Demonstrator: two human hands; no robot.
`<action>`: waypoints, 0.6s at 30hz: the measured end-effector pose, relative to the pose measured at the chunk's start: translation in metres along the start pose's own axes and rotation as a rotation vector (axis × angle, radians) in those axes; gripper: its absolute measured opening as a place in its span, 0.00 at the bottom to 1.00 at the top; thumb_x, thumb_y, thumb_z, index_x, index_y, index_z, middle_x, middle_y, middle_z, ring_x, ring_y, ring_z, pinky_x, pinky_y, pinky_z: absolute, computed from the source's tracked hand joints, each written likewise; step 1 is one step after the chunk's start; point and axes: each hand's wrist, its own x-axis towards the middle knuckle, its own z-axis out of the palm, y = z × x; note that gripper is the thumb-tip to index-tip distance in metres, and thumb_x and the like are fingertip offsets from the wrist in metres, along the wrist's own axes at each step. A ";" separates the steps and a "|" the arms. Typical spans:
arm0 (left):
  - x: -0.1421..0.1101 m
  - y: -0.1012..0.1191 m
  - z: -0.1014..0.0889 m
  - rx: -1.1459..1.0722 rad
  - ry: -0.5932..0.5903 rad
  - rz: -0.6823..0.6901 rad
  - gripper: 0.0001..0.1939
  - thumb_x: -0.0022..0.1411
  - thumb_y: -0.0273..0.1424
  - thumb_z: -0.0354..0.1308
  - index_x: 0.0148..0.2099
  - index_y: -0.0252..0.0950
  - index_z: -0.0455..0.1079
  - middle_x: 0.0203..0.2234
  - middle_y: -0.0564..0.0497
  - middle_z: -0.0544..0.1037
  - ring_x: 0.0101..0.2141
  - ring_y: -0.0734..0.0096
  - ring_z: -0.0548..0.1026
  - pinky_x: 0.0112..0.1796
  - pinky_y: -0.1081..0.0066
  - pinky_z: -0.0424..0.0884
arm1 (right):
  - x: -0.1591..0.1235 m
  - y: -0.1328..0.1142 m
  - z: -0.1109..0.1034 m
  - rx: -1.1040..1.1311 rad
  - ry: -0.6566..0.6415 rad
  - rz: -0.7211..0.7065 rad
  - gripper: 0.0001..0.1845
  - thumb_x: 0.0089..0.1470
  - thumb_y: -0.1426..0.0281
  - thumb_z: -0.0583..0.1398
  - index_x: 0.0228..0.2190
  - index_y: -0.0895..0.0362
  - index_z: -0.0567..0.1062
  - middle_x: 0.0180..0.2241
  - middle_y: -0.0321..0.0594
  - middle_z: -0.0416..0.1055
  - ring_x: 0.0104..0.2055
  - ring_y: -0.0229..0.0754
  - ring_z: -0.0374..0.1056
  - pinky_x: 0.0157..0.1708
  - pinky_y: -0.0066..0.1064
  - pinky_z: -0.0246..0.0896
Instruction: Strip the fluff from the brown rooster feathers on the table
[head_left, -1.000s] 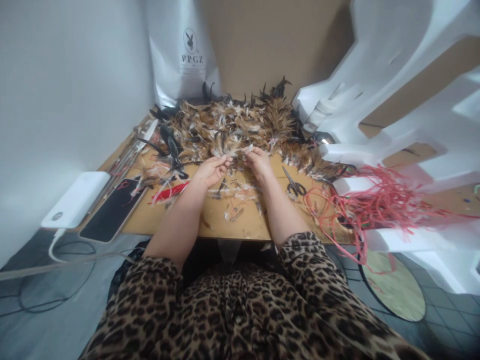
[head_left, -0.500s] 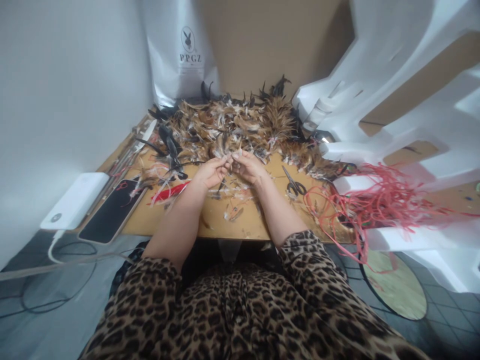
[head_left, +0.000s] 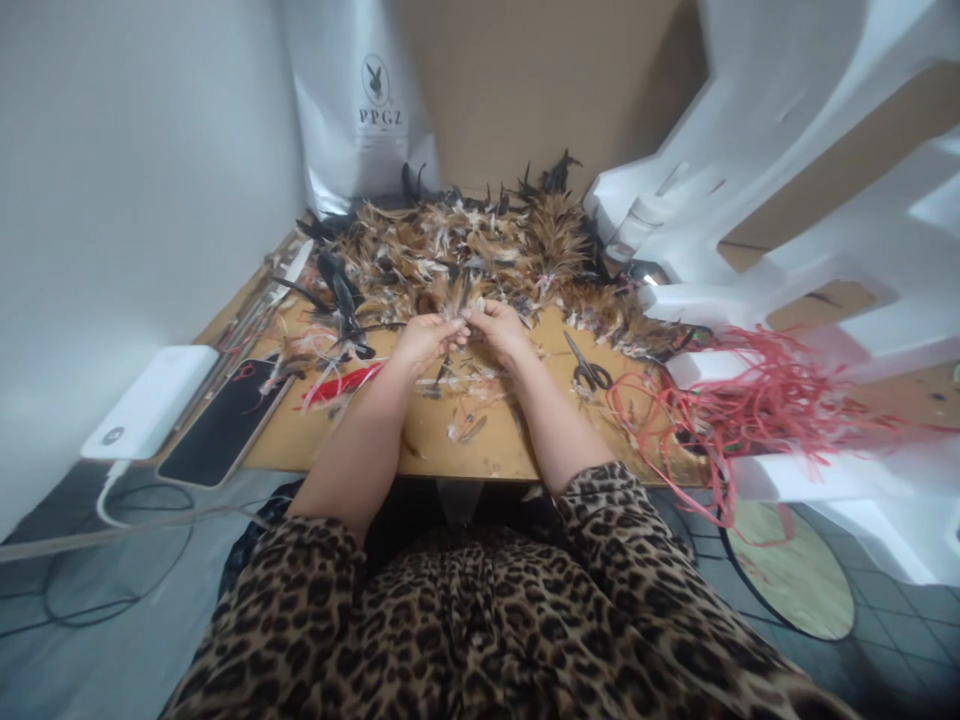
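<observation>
Over the middle of the wooden table (head_left: 480, 445), my two hands meet at the fingertips. My left hand (head_left: 429, 342) is closed in a pinch on a small bunch of brown feathers (head_left: 459, 292), whose tips fan upward. Close against it, my right hand (head_left: 496, 328) is also pinched at the base of that bunch; a small whitish bit shows by its fingertips. The exact grip between the fingers is too small to make out. Just beyond both hands lies a wide heap of brown and black feathers (head_left: 480, 235).
Black-handled scissors (head_left: 591, 372) lie right of my hands, near a tangle of red ribbon strips (head_left: 780, 395). On the left are a phone (head_left: 225, 420), a white power bank (head_left: 150, 400) and a red strip (head_left: 341, 385). White foam (head_left: 825, 240) borders the right side.
My right hand has moved left and now meets my left hand at the feathers. The held bunch has shifted slightly right and stands more upright. Scissors and ribbon have stayed put.
</observation>
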 end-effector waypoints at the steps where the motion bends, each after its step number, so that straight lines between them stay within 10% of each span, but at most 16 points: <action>1: 0.000 -0.001 0.001 0.028 0.022 0.001 0.07 0.50 0.26 0.63 0.28 0.26 0.70 0.22 0.45 0.76 0.20 0.81 0.72 0.22 0.81 0.66 | 0.000 0.001 0.000 -0.008 0.013 -0.029 0.18 0.31 0.60 0.68 0.22 0.58 0.71 0.18 0.29 0.66 0.21 0.29 0.59 0.25 0.23 0.57; 10: 0.002 0.005 -0.001 -0.037 0.167 0.014 0.07 0.49 0.26 0.63 0.27 0.27 0.69 0.20 0.48 0.75 0.18 0.83 0.70 0.19 0.83 0.64 | 0.000 -0.001 -0.006 -0.310 -0.006 -0.204 0.14 0.43 0.59 0.61 0.25 0.59 0.75 0.21 0.33 0.67 0.24 0.33 0.59 0.29 0.26 0.56; 18: 0.001 0.009 -0.012 -0.177 -0.078 -0.117 0.05 0.54 0.23 0.59 0.34 0.24 0.72 0.29 0.41 0.78 0.23 0.81 0.74 0.20 0.85 0.66 | -0.004 -0.007 -0.017 -1.090 -0.037 -0.632 0.15 0.55 0.68 0.52 0.39 0.54 0.77 0.36 0.43 0.69 0.41 0.42 0.61 0.44 0.34 0.53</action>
